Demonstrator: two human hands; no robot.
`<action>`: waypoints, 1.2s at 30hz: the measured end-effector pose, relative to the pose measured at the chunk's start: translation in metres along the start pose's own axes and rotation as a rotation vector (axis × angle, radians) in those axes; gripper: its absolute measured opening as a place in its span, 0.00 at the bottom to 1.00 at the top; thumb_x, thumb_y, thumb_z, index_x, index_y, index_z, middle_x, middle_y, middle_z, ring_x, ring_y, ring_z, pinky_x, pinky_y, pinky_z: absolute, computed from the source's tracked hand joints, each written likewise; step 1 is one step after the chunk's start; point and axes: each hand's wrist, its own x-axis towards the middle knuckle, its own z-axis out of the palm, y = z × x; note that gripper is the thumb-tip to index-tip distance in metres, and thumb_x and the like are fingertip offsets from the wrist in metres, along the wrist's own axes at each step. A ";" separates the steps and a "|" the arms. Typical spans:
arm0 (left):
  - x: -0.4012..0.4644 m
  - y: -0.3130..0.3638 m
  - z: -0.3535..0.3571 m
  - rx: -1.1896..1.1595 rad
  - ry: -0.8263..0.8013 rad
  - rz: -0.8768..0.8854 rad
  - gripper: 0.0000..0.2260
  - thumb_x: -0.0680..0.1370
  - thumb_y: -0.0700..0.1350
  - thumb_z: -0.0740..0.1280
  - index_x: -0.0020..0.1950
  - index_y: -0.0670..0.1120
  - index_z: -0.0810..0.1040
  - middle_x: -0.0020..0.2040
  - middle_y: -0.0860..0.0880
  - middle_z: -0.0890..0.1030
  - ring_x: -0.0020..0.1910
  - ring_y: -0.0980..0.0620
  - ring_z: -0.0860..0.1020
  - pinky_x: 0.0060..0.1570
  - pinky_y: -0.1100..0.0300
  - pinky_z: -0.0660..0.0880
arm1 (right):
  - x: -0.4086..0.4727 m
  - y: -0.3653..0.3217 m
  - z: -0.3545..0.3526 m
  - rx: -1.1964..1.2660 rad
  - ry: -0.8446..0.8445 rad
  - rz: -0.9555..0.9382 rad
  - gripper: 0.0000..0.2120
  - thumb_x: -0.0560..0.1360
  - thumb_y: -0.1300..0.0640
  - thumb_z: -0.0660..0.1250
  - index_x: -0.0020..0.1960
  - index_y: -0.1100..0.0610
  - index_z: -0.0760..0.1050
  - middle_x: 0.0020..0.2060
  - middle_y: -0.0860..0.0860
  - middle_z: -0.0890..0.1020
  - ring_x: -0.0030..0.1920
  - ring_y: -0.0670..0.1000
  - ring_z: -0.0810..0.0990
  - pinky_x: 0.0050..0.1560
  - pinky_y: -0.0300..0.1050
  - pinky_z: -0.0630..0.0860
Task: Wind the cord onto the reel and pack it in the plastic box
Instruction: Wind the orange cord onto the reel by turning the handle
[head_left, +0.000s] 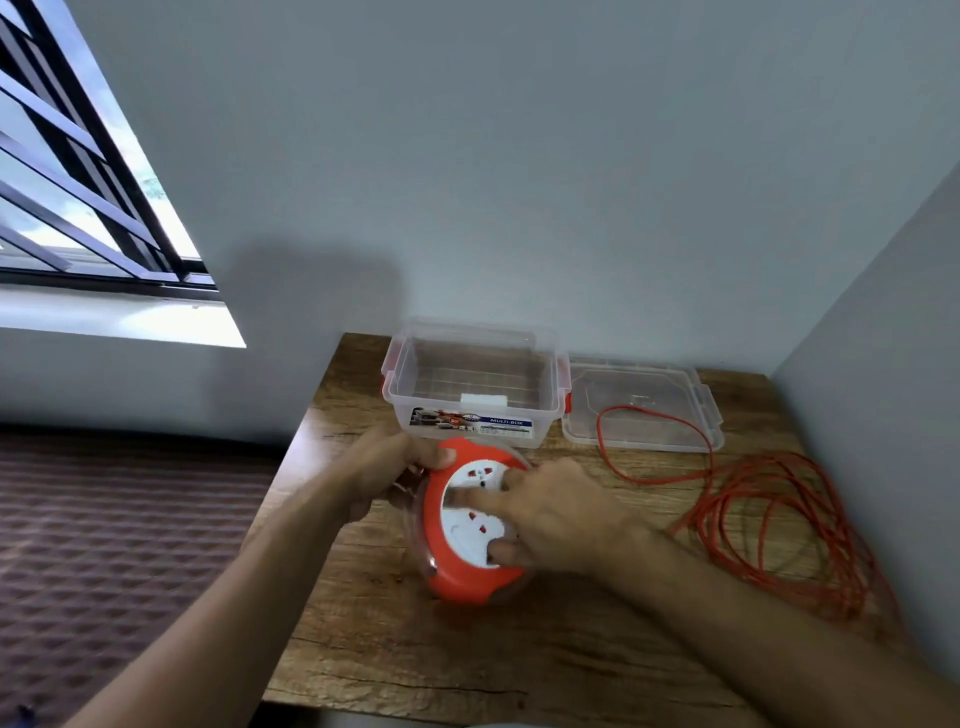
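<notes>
An orange and white cord reel (457, 577) with sockets on its face sits tilted just above the wooden table (426, 649). My left hand (387, 470) grips its upper left rim. My right hand (558, 514) lies on the white socket face, fingers pressed on it. The orange cord (779, 525) lies in loose loops on the table to the right, one loop reaching over the lid. The clear plastic box (472, 410) stands open behind the reel.
The box's clear lid (644, 410) lies flat to the right of the box. Grey walls close in the table at the back and right. A window is at the upper left, and patterned flooring lies left of the table.
</notes>
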 end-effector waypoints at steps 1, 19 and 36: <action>-0.004 -0.002 0.003 -0.039 0.032 0.018 0.06 0.74 0.42 0.74 0.50 0.44 0.85 0.39 0.48 0.88 0.38 0.49 0.84 0.34 0.57 0.79 | -0.001 -0.001 0.003 0.066 0.031 0.171 0.32 0.76 0.37 0.62 0.76 0.40 0.55 0.63 0.55 0.79 0.55 0.57 0.80 0.49 0.49 0.76; -0.016 -0.020 0.014 -0.219 0.130 -0.050 0.08 0.75 0.43 0.73 0.51 0.42 0.84 0.46 0.43 0.87 0.46 0.41 0.84 0.52 0.45 0.80 | -0.031 0.010 0.012 0.015 0.042 -0.175 0.35 0.73 0.56 0.73 0.74 0.38 0.62 0.75 0.58 0.65 0.49 0.57 0.82 0.28 0.46 0.78; -0.002 0.016 0.005 0.114 -0.152 -0.026 0.17 0.72 0.46 0.76 0.60 0.43 0.82 0.51 0.42 0.88 0.50 0.40 0.87 0.56 0.41 0.82 | -0.001 0.011 -0.007 -0.119 -0.120 -0.483 0.34 0.76 0.53 0.72 0.74 0.38 0.57 0.73 0.60 0.63 0.45 0.62 0.83 0.30 0.48 0.81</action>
